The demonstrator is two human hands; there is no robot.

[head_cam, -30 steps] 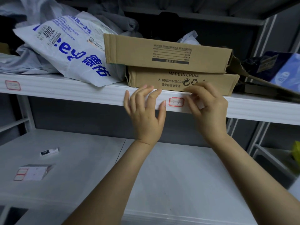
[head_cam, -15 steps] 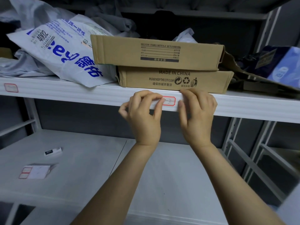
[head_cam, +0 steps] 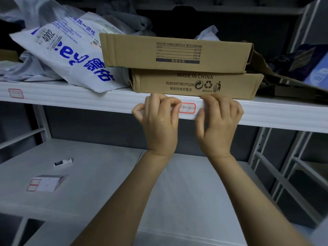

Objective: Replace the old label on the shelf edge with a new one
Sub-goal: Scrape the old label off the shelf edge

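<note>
Head view: the label [head_cam: 187, 108], red-bordered with "7-3" written on it, is stuck flat on the face of the shelf edge [head_cam: 88, 101], just under the lower of two boxes [head_cam: 177, 50]. Its long axis runs along the edge, left to right. It sits between my hands, and that is what the peel turns on. The left hand [head_cam: 159, 119] is at its left end, fingers curled in, thumb and forefinger tips touching that end. I cannot tell whether they have caught a corner or are only picking at it. The right hand [head_cam: 219, 121] is just beside the right end, fingers hooked over the top of the shelf edge and thumb on its face, a steadying hold. The left is nearer, so I judge the peel goes from left to right.

A second ago the left fingers lay straight on the edge, clear of the label. They have since curled and closed up to it, and the right hand has drawn in too. The label itself has not lifted
</note>
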